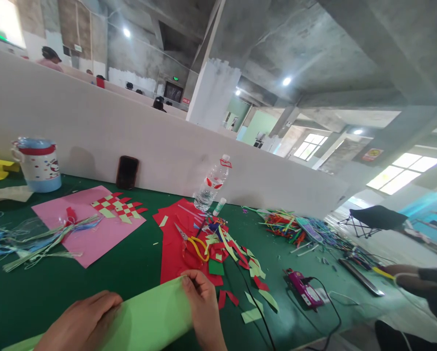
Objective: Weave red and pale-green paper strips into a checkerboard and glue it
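A sheet of light green paper (152,314) spans the space between my two hands at the front of the table. My left hand (85,317) lies over its left part, fingers bent around the upper edge. At the top right corner, my right hand (203,297) pinches the paper between thumb and fingers. Just beyond are sheets of red paper (172,263), with yellow-handled scissors (196,248) lying on them, blades open. Red and green paper scraps (255,268) are scattered to the right. Woven red-and-green paper pieces (118,207) rest on a pink sheet (90,248).
A plastic bottle (213,185), a glue stick (219,206), a phone (127,172) and a cartoon-print cup (39,165) stand along the white partition (160,141). At right are a purple power strip (304,291), colourful strands (288,226) and another person's hand (405,278).
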Demonstrator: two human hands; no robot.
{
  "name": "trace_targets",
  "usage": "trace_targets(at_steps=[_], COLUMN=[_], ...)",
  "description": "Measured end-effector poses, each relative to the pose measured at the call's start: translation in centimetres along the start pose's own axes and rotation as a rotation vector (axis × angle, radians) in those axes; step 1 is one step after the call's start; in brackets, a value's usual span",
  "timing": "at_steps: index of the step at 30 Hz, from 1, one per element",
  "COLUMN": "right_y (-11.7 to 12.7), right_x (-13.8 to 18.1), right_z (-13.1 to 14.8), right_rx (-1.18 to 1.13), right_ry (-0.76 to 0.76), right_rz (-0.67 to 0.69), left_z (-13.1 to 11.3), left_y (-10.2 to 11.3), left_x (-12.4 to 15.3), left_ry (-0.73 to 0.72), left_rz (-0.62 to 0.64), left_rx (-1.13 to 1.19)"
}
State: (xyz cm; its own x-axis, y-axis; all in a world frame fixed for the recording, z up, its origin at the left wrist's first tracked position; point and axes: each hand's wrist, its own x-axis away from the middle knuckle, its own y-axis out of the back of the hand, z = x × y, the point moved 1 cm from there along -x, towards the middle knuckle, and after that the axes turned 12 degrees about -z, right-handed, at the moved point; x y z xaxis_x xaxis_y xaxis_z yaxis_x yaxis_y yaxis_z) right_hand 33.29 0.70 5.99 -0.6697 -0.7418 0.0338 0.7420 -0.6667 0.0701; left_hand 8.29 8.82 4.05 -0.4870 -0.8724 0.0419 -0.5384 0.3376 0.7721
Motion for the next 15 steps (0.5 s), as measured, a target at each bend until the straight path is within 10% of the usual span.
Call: trace_targets(at_steps=[15], right_y=[1.0], right_x=[-1.0], right_z=[0.3], right_rx=[0.218], right_ry=[0.182], right_rz=[-0.036], left_z=[2.2], left_y=[-0.7], left_x=[0.6], left_ry=[0.071], left_rz=[0.048], left_rx=[-0.056])
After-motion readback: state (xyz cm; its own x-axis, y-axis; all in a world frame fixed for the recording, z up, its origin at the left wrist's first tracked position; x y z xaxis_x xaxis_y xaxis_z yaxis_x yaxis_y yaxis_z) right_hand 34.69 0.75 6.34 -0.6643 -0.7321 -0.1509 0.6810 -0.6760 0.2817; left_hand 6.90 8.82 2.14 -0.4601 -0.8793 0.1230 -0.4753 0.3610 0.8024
